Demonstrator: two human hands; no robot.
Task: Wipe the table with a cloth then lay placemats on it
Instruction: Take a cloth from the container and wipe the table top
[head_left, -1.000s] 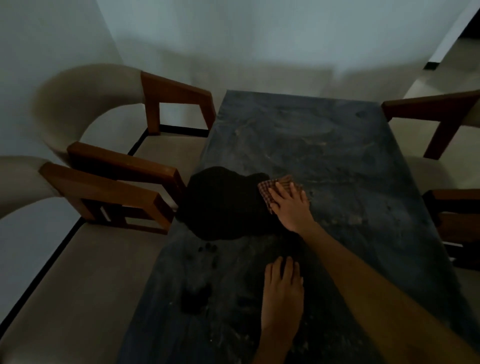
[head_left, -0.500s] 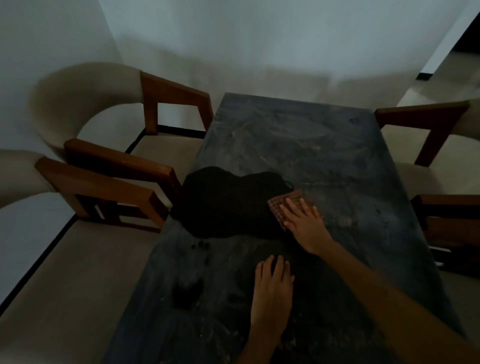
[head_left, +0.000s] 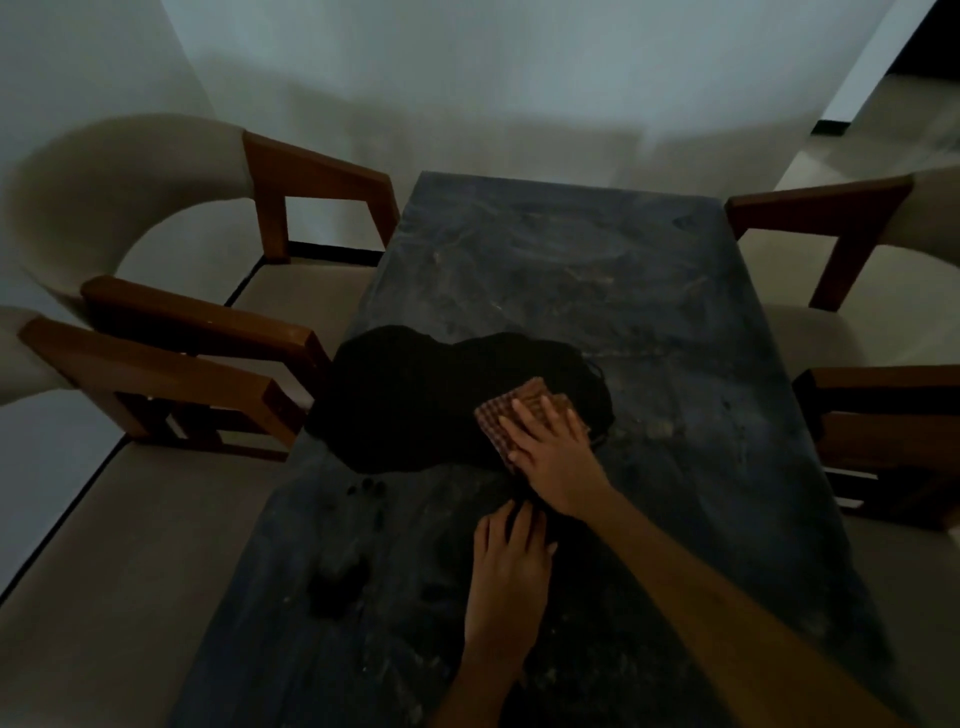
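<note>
A dark, dusty stone table (head_left: 649, 291) runs away from me. A small checked brown cloth (head_left: 511, 408) lies on it near the middle, under the straight fingers of my right hand (head_left: 553, 454), which presses it flat. Just left of the cloth a black pile of placemats (head_left: 415, 400) lies across the table's left edge. Nearer to me, my left hand (head_left: 506, 582) rests flat on the tabletop with its fingers straight, holding nothing.
Two wooden-armed chairs with pale cushions (head_left: 171, 364) stand tight against the table's left side. Two more chairs (head_left: 878, 415) stand along the right side. Small dark smudges (head_left: 337, 582) mark the near left of the tabletop. A white wall closes the far end.
My right hand slid the checked cloth to the right and a little toward me along the table. The left hand stayed flat on the tabletop.
</note>
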